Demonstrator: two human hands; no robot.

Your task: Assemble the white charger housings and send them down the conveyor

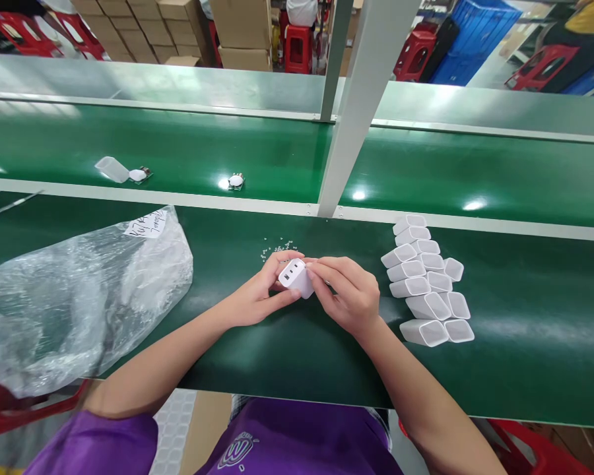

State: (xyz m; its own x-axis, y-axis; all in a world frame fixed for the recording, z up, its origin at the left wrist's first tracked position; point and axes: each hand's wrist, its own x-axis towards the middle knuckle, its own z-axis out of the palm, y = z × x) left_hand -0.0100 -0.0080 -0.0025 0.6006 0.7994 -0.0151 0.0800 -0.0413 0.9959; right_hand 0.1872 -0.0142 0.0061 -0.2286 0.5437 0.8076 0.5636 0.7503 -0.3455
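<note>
A small white plastic charger shell [295, 277] is clamped between the left hand [257, 298] and right hand [349, 295] above the green bench's [277, 356] middle; empty white plastic casings [428, 280] are stacked toward its right end.

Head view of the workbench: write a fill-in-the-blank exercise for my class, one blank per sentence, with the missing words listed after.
1. Both hands, left hand and right hand, hold one white ____ between them.
2. The stack of empty white shells lies to the ____ of the hands.
3. The crumpled plastic bag lies on the bench's ____ side.
4. The belt behind the bench is ____ in colour.

Missing words: charger; right; left; green
</note>
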